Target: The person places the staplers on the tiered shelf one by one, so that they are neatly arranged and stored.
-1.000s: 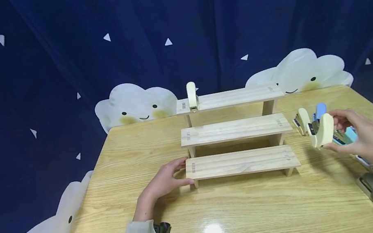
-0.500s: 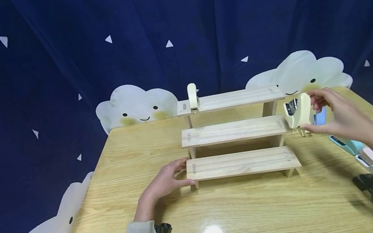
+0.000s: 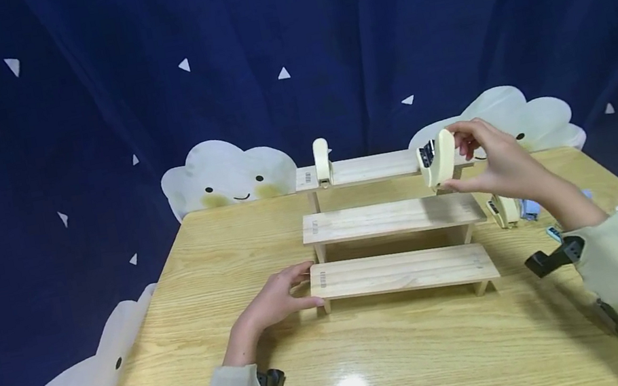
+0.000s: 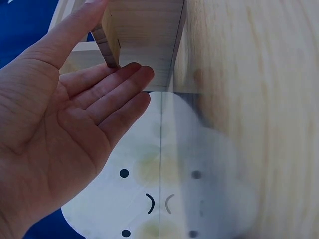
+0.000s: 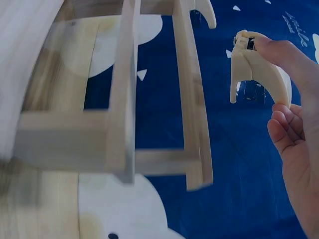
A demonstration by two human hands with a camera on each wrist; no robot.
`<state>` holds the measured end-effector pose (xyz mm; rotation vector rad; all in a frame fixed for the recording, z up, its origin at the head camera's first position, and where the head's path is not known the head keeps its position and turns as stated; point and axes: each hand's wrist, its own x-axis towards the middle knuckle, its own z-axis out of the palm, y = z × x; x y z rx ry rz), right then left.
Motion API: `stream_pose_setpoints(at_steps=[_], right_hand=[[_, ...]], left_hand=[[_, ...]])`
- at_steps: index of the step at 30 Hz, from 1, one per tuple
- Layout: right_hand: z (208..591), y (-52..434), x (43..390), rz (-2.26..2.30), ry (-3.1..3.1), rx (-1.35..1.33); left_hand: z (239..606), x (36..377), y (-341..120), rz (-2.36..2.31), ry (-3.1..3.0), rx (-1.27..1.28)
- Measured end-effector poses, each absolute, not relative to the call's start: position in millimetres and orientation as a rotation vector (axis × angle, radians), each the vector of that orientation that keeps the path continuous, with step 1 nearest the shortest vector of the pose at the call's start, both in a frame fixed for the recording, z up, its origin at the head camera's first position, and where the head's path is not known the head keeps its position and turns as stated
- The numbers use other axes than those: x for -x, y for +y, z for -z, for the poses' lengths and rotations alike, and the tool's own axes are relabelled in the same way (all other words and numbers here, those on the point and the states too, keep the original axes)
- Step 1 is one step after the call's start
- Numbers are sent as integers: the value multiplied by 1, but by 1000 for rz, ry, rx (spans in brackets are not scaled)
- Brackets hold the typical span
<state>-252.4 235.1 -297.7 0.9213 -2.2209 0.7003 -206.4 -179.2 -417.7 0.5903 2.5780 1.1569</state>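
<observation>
Presently, R hand (image 3: 493, 164) has cream stapler (image 3: 444, 159) pinched btwn thumb and fingertips, in the air nr R end of top tier (image 3: 375, 166) of wooden rack (image 3: 394, 216); R wrist view shows it apart from the wood. L hand (image 3: 278, 302) is at L end of bottom tier (image 3: 403, 271), thumb and extended fingers spread apart; firmness of contact can't be told.

Risks (judgement): stapler could drop if pinch slips, being held only nr its ends; it could clip top tier's edge if carried low, poss. shifting rack unless L hand steadies it.

Holders: no boxes seen; top tier bears second stapler (image 3: 322, 159), standing, L end.
</observation>
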Motion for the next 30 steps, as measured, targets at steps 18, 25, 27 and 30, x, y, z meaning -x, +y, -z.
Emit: stream_pose_setpoints(at_steps=[18, 25, 27, 30], right_hand=[[287, 175, 296, -675, -2293, -1010], [286, 162, 306, -675, -2377, -987], [286, 160, 309, -680, -2418, -978], [285, 155, 313, -686, -2473, -976]], left_hand=[[419, 206, -179, -1134, 2590, -617], [419, 205, -178, -1141, 2589, -632], [419, 206, -178, -1138, 2592, -630], [418, 206, -178, -1125, 2597, -627]])
